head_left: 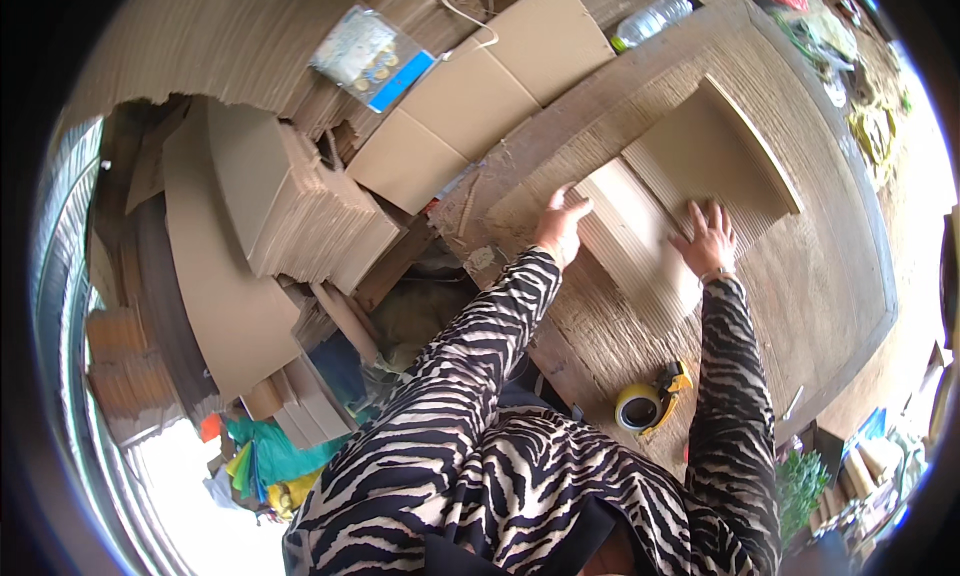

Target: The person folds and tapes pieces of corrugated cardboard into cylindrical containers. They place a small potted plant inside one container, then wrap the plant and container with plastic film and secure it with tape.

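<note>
A brown cardboard piece [700, 154] lies on the wooden table in front of me, with a fold across it and a ridged lighter flap [628, 211] on its near left side. My left hand [560, 231] is at the flap's left edge, its thumb over the cardboard and its fingers at the outer side, gripping the edge. Spread flat, my right hand [711, 240] presses on the cardboard close to the fold. The flap's lower end is blurred. Nearer to me, a tape dispenser [677, 380] with a yellow roll of tape [638, 408] rests on the table.
The wooden table [825, 276] has a grey edge. Stacked cardboard sheets [310, 211] crowd the left. A flat cardboard sheet [460, 111] lies beyond the table, with a printed packet [365, 56] beside it. At the far edge lies a clear plastic bottle [652, 21].
</note>
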The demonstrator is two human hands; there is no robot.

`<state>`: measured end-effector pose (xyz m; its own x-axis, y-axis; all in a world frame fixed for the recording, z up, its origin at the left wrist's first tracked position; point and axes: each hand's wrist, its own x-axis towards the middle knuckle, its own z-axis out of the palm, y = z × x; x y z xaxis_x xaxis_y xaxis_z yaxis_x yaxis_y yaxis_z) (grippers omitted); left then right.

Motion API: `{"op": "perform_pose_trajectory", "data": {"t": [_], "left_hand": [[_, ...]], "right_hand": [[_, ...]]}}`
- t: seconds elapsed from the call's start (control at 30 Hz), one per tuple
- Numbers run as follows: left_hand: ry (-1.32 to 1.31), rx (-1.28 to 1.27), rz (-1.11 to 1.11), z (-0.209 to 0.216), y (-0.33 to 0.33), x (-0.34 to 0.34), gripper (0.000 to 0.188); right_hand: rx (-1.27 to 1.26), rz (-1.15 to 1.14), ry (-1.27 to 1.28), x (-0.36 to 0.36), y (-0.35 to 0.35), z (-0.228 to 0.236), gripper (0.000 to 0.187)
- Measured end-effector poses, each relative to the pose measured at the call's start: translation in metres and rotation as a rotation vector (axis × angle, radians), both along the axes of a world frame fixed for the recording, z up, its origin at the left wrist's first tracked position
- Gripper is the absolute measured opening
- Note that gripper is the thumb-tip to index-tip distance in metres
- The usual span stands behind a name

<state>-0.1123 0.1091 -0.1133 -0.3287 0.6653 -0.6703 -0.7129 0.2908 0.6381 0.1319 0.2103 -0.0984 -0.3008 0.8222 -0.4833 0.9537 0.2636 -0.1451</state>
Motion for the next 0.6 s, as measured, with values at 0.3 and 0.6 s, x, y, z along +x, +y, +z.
{"op": "perform_pose_trajectory", "data": {"t": [0.3, 0.6], "left_hand": [[0.465, -0.107, -0.142, 0.004, -0.036, 0.001, 0.069], [0.043, -0.253, 0.088, 0.015, -0.121, -0.025, 0.022]], "right_hand": [[0.32, -0.129, 0.369, 0.04, -0.022, -0.014, 0.065], [0.126, -0.456, 0.084, 0.086, 0.053, 0.017, 0.082]]}}
